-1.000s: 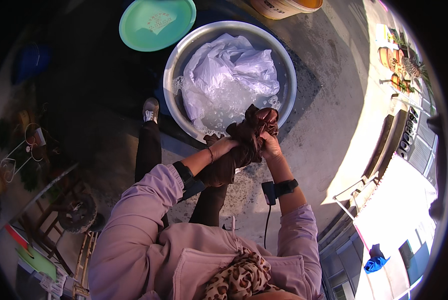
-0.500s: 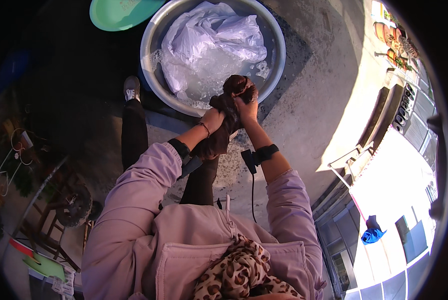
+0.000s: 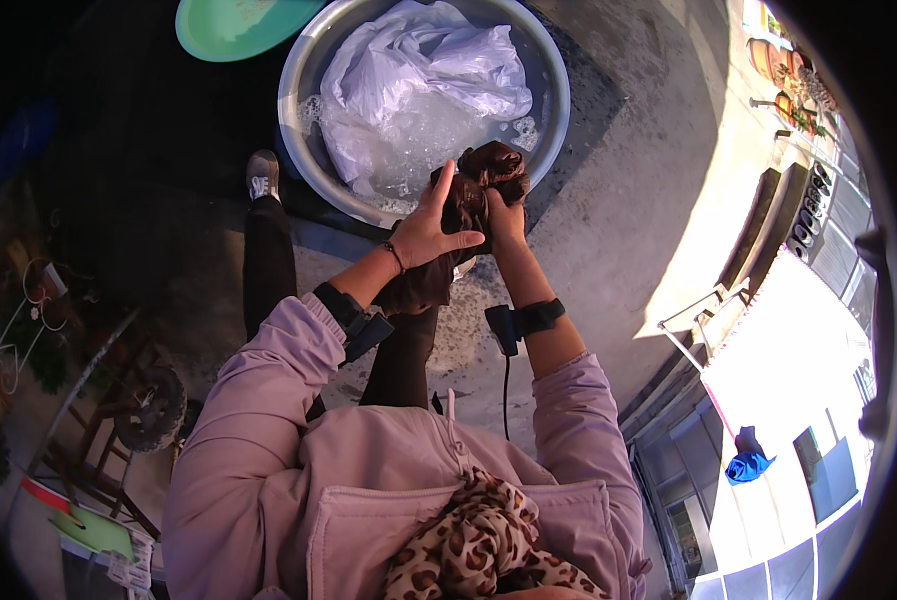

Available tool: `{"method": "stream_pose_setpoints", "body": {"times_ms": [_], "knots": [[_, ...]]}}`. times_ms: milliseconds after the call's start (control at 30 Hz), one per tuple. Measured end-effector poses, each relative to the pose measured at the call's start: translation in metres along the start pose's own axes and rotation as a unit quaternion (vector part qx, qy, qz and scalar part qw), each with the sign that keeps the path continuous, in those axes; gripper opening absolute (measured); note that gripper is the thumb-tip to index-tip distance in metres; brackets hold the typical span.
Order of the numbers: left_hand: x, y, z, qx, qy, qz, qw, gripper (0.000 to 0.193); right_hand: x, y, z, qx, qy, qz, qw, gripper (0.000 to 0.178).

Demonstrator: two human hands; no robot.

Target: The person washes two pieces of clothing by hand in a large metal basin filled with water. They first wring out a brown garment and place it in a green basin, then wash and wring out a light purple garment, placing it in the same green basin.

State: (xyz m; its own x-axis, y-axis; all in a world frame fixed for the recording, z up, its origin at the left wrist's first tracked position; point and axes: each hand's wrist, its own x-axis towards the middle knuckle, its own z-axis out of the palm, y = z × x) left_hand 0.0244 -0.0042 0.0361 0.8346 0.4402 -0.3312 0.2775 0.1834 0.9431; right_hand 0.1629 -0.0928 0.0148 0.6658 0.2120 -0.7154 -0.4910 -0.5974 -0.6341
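A bunched dark brown cloth point(image 3: 466, 212) is held over the near rim of the large metal basin point(image 3: 559, 95). My right hand point(image 3: 507, 216) is closed around its upper right part. My left hand point(image 3: 427, 236) lies against the cloth's left side, fingers stretched and thumb spread apart. The cloth's lower end hangs down by my knee. Inside the basin, a thin, crumpled white sheet-like material point(image 3: 419, 75) sits in sudsy water point(image 3: 409, 145).
A green basin point(image 3: 234, 28) stands at the far left of the metal one. My shoe point(image 3: 262, 178) is left of the metal basin. A cable point(image 3: 507, 395) hangs from the band on my right forearm. Sunlit concrete floor point(image 3: 659, 170) spreads to the right.
My left hand has loosened from its closed hold on the brown cloth and its fingers have spread. My right hand keeps its grip, with the cloth shifted slightly right.
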Motion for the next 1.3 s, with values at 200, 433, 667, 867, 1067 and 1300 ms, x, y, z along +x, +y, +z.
{"method": "stream_pose_setpoints", "body": {"times_ms": [200, 433, 667, 867, 1067, 1300], "knots": [[0.010, 0.024, -0.016, -0.044, -0.101, -0.081, 0.991, 0.100, -0.026, -0.036, -0.007, 0.180, -0.214, 0.079, 0.957, 0.045], [0.006, 0.016, -0.037, -0.262, -0.098, -0.025, 0.960, 0.085, 0.008, -0.044, -0.025, 0.345, -0.370, 0.026, 0.862, 0.079], [0.015, 0.009, -0.036, -0.167, -0.166, -0.055, 0.970, 0.081, 0.012, -0.056, -0.017, 0.161, -0.389, 0.028, 0.907, 0.072], [0.008, 0.010, -0.015, -0.072, -0.115, -0.048, 0.990, 0.073, 0.005, -0.056, -0.003, 0.148, -0.278, 0.110, 0.943, 0.025], [-0.002, 0.005, 0.003, 0.081, -0.060, -0.080, 0.992, 0.071, 0.016, -0.024, 0.006, 0.056, -0.183, 0.085, 0.978, 0.020], [-0.010, -0.001, 0.021, 0.185, -0.045, -0.158, 0.969, 0.067, 0.019, -0.001, 0.019, -0.261, -0.055, -0.063, 0.962, 0.031]]}}
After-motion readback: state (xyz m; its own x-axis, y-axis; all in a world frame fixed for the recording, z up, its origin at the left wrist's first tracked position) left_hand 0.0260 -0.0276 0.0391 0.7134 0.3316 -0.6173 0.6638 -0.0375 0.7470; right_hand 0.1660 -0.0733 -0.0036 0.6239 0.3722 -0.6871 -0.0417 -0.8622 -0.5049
